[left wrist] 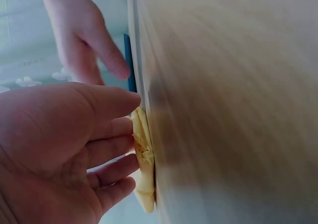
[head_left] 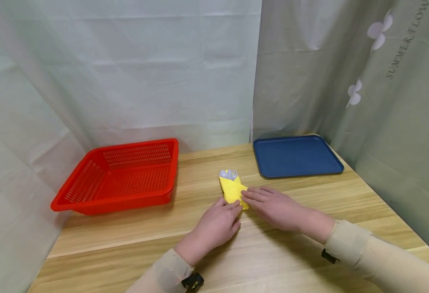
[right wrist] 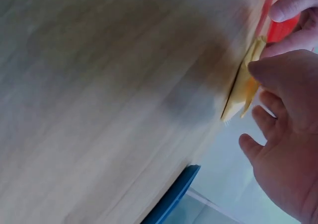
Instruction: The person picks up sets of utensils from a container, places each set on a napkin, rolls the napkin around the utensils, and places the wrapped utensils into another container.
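Note:
A folded yellow napkin (head_left: 232, 189) lies on the wooden table, wrapped around a grey spoon (head_left: 223, 174) and a grey fork (head_left: 233, 174) whose heads stick out at the far end. My left hand (head_left: 218, 223) touches the napkin's near end with its fingertips, fingers loosely bent. From the right, my right hand (head_left: 278, 206) rests its fairly straight fingers against the napkin's right edge. In the left wrist view the rolled napkin (left wrist: 144, 164) sits low on the tabletop at the left fingertips. The right wrist view shows my right thumb by the napkin (right wrist: 242, 87). The cutlery handles are hidden inside.
A red perforated plastic basket (head_left: 166, 196) stands at the left of the table (head_left: 133, 236). At the back right lies a blue rectangular tray (head_left: 296, 156). Pale curtains (head_left: 144, 73) surround the table at the back and sides.

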`<state>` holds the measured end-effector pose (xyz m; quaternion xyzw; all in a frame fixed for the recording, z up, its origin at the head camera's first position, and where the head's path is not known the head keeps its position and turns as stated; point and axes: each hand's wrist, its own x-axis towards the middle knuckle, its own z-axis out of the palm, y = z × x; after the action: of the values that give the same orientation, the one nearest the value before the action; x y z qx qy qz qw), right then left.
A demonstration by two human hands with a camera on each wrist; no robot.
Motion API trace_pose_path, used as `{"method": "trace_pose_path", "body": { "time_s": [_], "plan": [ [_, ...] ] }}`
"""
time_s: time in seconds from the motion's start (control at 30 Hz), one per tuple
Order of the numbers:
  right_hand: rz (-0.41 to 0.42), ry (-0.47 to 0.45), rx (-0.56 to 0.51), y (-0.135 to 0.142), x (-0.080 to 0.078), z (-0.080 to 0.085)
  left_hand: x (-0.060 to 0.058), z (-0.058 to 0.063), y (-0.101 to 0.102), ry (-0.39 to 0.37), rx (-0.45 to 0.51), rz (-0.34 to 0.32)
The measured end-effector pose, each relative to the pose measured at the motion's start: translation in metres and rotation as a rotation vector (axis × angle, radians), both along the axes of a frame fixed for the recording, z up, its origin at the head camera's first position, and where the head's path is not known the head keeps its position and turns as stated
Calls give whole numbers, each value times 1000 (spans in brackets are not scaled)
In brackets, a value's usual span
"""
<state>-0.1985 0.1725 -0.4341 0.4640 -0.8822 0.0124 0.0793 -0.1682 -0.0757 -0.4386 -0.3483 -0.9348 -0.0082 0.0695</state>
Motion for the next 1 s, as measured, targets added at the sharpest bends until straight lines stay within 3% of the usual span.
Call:
{"method": "trace_pose_path", "body": {
  "time_s": [0.17, 0.47, 0.7, 1.0],
  "plan": [
    [-22, -32, 73, -1, 3, -4, 1, 0, 1, -5, -30, 5],
    [-20, -68, 57, -2, 2, -6, 2, 2, -3, 12, 31, 3],
    [-19, -87, 41, -2, 0, -7, 1, 3, -3, 77, -53, 28],
    [-11, -86, 19, -2, 0, -5, 1, 3, -5, -53, -29, 19]
  ]
}}
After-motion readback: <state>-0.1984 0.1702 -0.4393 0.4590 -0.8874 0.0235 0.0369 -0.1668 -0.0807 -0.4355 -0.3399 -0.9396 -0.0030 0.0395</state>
